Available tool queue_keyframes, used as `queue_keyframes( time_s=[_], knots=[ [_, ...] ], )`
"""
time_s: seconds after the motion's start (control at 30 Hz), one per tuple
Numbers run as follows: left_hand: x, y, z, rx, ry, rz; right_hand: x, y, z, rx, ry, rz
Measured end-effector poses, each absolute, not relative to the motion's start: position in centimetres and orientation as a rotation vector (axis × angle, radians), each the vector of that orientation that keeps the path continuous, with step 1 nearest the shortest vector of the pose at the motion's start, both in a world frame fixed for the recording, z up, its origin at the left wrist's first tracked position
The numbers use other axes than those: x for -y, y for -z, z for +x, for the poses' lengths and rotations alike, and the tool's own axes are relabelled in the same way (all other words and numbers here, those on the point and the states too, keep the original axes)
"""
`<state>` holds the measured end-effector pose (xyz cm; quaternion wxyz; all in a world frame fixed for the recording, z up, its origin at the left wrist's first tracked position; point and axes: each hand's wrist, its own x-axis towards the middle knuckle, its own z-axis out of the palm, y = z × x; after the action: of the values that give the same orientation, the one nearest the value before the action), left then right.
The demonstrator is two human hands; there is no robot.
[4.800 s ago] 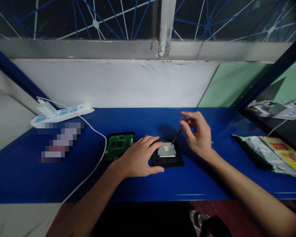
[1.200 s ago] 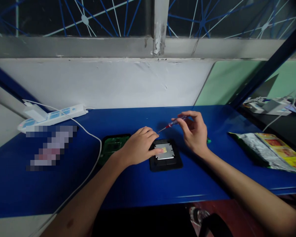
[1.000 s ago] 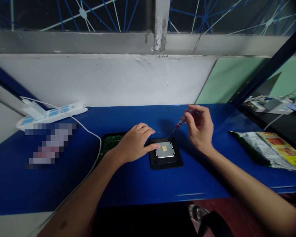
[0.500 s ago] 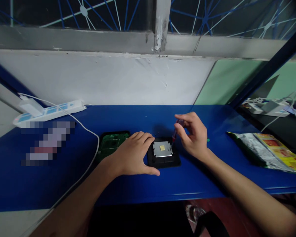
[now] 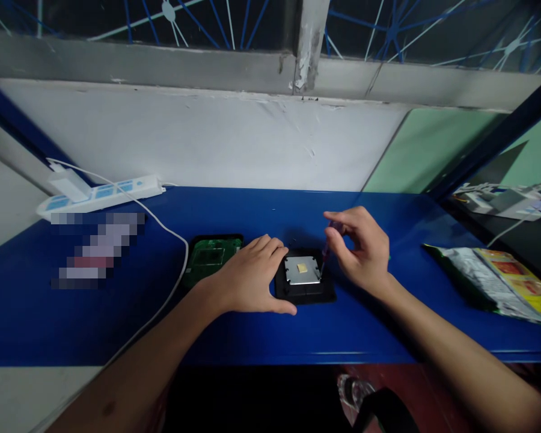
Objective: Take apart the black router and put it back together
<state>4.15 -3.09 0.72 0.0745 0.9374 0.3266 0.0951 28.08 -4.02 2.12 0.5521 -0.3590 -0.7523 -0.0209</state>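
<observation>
Screwdriver, slim, purplish-handled [image 5: 326, 251], pinched in your right hand [image 5: 364, 249], slants down-left to the near-right corner of the rectangular silver plate [image 5: 297, 278] on the flat black casing [image 5: 307, 297] upon the blue desk [image 5: 318, 340], your left hand [image 5: 251, 275] spread opposite.

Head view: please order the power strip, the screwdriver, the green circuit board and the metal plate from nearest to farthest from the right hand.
1. Screwdriver, held in the right hand.
2. Metal plate, in the black casing, just left of that hand.
3. Green circuit board, farther left, partly hidden by the left hand.
4. Power strip, far left and farther back.
</observation>
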Motion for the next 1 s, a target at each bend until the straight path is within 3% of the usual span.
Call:
queue_keyframes(
  time_s=[0.4,1.0],
  knots=[
    [3.1,-1.4,4.3,-0.930,-0.285,2.765,5.2,-1.3,27.6,1.706,-0.270,-0.681],
    [3.0,-1.0,4.1,-0.897,-0.318,2.752,6.1,-1.9,27.7,1.622,-0.173,-0.900]
  ],
)
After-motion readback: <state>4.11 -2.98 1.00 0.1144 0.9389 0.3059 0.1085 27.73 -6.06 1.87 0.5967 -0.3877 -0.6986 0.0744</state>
